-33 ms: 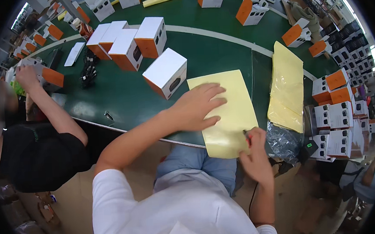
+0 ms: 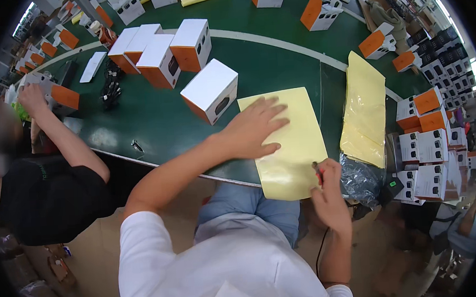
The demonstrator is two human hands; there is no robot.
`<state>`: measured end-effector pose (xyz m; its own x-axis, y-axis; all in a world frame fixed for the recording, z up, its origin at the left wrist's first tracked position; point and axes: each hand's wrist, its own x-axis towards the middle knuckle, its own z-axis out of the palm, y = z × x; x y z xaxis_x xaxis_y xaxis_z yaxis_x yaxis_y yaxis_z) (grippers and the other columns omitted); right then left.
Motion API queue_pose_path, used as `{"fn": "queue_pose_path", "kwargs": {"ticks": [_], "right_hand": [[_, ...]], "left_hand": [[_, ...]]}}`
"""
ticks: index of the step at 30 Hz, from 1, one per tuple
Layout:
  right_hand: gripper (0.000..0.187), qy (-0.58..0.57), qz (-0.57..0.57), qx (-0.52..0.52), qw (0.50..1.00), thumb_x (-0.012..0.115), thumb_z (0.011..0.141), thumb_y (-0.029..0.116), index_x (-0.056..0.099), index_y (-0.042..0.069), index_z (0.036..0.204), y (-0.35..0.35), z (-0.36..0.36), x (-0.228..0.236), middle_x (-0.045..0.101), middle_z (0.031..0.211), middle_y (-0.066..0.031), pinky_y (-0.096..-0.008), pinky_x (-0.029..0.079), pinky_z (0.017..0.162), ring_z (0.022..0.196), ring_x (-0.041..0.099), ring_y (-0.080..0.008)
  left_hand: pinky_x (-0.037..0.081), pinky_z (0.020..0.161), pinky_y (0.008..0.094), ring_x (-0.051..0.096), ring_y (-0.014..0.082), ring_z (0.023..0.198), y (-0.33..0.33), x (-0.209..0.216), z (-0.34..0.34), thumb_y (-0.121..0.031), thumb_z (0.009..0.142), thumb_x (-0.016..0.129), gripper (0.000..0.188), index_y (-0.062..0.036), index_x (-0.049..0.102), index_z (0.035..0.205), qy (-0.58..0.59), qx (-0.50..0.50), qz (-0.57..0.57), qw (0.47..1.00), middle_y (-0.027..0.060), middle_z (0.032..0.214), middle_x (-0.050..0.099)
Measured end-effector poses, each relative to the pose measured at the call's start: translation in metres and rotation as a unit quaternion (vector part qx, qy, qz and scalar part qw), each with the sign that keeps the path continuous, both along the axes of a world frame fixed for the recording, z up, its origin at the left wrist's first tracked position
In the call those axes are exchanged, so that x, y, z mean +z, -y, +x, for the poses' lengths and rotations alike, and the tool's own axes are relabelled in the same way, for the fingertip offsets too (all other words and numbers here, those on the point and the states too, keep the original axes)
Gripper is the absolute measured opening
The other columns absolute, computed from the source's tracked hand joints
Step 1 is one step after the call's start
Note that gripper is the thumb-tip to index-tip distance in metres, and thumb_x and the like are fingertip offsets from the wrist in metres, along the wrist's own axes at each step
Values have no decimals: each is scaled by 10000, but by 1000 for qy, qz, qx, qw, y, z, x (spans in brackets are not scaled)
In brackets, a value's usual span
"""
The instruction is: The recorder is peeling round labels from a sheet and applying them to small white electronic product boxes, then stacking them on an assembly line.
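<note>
A yellow sheet (image 2: 295, 139) lies on the green table in front of me, its near end reaching past the table's edge toward my lap. My left hand (image 2: 256, 126) rests flat on its left part, fingers spread, holding nothing. At the sheet's lower right edge, my right hand (image 2: 330, 193) is closed round a small red and black tool (image 2: 319, 174) with a dark tip. Its exact kind is hard to make out. Just beyond my left hand stands a white and orange box (image 2: 210, 91) with a dark device printed on its side.
Right of the sheet lies a stack of yellow sheets (image 2: 363, 112) in clear plastic, above crumpled plastic film (image 2: 360, 181). Several white and orange boxes (image 2: 157, 60) stand beyond, near black cables (image 2: 111, 88). At left, a co-worker's hand (image 2: 33, 99) touches another box. More boxes (image 2: 432, 181) are piled at right.
My right hand has shifted slightly right with the tool, toward the sheet's edge. My left hand has moved a little on the sheet, which stays nearly in place.
</note>
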<state>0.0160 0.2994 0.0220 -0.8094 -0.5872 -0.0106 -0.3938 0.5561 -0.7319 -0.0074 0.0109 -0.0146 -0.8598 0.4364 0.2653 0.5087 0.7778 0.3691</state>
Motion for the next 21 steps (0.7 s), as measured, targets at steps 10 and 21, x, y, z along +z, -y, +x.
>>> {"fn": "queue_pose_path", "kwargs": {"ticks": [10,21], "right_hand": [[371,16,13,-2,1000,553,969,-17,612,-13,1335,21,-45,11,582,1049,-175,-379,463,888,967,581,-319],[236,-122,129,30,984,657,919,47,762,145,1106,75,-75,-18,655,894,-46,-368,412,722,753,600,-257]], "left_hand": [[384,1067,416,470,312,1258,18,-38,-16,-465,766,837,781,-85,592,1403,114,-13,51,992,116,1428,516],[399,1027,402,488,286,1185,30,-48,-20,-421,753,854,693,-122,661,1348,92,-57,85,991,88,1439,490]]}}
